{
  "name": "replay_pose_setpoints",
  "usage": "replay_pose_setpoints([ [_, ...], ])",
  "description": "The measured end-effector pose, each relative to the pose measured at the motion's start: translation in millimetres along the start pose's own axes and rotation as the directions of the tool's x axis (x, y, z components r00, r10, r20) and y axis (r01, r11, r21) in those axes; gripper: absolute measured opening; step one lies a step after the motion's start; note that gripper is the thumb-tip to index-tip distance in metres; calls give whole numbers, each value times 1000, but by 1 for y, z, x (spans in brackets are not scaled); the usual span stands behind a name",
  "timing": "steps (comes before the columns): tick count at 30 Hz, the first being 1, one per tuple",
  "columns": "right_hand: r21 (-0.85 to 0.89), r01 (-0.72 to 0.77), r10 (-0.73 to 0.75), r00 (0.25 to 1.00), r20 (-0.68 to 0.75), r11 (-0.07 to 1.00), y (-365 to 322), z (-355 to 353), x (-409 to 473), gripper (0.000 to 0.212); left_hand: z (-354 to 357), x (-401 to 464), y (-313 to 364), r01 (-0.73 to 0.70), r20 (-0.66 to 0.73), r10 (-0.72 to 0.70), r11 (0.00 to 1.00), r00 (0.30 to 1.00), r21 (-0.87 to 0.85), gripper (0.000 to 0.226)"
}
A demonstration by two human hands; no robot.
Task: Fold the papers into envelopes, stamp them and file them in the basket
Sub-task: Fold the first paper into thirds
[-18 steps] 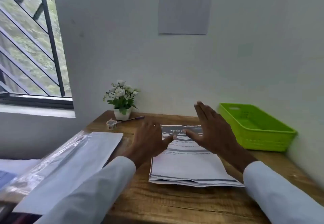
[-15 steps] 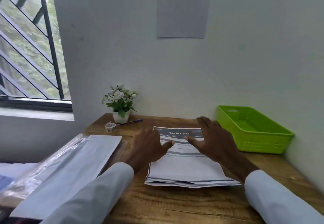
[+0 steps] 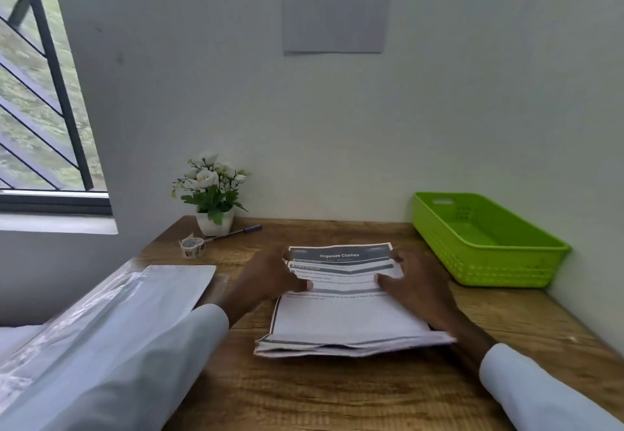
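Your raised right hand has dropped beside your left hand onto the papers left of the basket, fingers curled gripping the top sheet's far corners, ready to fold.

The stack of papers lies at the centre of the surface, with the left hand on its left edge and the right hand on its right edge. The basket sits to the right of the stack, against the wall. Behind and left of the stack stand the potted plant, the pen and the tape roll, with the plastic sleeve of sheets at the surface's left edge.
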State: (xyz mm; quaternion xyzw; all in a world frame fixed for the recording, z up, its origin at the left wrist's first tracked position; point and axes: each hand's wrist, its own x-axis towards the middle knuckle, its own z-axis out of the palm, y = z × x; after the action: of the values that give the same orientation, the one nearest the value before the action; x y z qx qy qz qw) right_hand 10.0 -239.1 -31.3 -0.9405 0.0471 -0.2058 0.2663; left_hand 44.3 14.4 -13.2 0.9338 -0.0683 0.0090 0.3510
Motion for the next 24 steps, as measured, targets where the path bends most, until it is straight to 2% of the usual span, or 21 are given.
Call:
replay_pose_setpoints([
  [4,43,32,-27,995,-96,999,4,8,-2,52,5,6,-6,0,-40,-4,996,999,-94,58],
  [7,31,111,-104,979,-178,993,2,6,-6,56,9,8,-13,-13,-89,4,994,996,-111,61],
  [9,38,162,-150,964,-219,986,1,3,-7,59,13,7,-18,-3,-98,-16,982,995,-191,60],
  [10,81,175,-151,958,-243,981,-2,0,-7,59,14,6,-21,0,-110,-28,969,994,-248,57],
  [12,325,144,-62,966,-250,935,-5,-3,-7,63,15,3,-23,3,-128,-48,942,991,-336,54],
  [14,632,-2,104,987,-124,775,-6,-7,-5,74,15,1,-25,0,-142,-59,922,988,-387,59],
  [15,742,-86,162,986,-31,665,-5,-9,-4,72,14,1,-25,2,-146,-66,915,987,-404,60],
  [17,860,-207,202,971,124,466,1,-10,-1,54,14,1,-24,-10,-157,-63,903,986,-429,58],
  [19,909,-262,203,958,204,324,5,-14,0,40,13,-1,-19,-47,-161,-36,875,986,-482,48],
  [21,916,-286,199,951,236,280,9,-16,2,31,13,-2,-17,-76,-146,-2,847,989,-527,40],
  [24,896,-305,173,950,261,322,12,-16,3,23,14,-6,-15,-104,-94,61,814,994,-571,30],
])
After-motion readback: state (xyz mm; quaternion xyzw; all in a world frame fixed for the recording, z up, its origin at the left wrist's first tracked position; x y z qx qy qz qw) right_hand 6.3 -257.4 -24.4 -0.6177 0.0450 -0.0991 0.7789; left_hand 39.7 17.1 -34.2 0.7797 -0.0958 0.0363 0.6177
